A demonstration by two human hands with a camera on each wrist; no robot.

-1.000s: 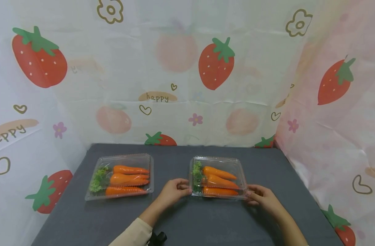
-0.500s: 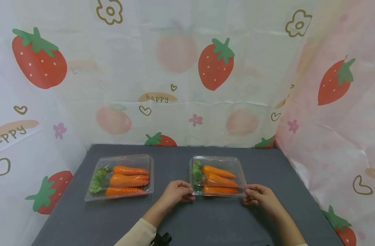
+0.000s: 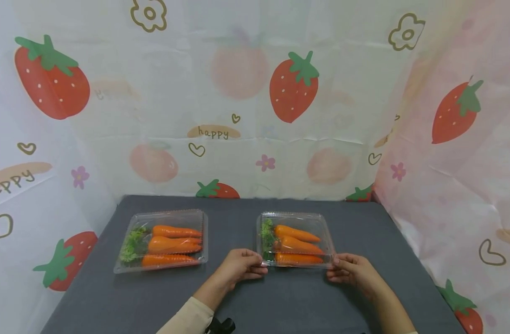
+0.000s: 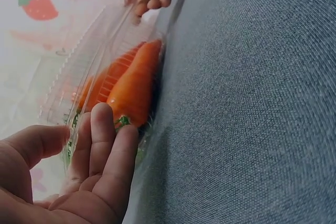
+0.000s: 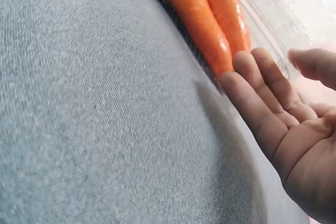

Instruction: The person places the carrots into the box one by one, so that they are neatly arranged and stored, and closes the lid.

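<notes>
A clear plastic clamshell box [image 3: 317, 223] lies on the right half of the table, with three orange carrots [image 3: 298, 246] and leafy greens [image 3: 268, 232] inside. My left hand [image 3: 239, 266] pinches its front left corner; in the left wrist view the thumb [image 4: 44, 141] lies on one side of the rim and the fingers on the other. At the front right corner, my right hand [image 3: 357, 272] holds the rim between thumb and fingertips. The right wrist view has that hand [image 5: 294, 114] beside the carrot tips [image 5: 223, 59], its fingers extended under the rim.
A second clear box [image 3: 202, 253] with three carrots [image 3: 175, 243] and greens [image 3: 133, 244] sits to the left on the dark grey tablecloth [image 3: 234, 220]. Strawberry-print curtains [image 3: 238, 97] enclose the back and sides. Something black [image 3: 221, 325] is at the left cuff.
Both hands have drawn slightly toward the front and inward along the box's front corners. The right box has barely shifted, and the left box stays where it was.
</notes>
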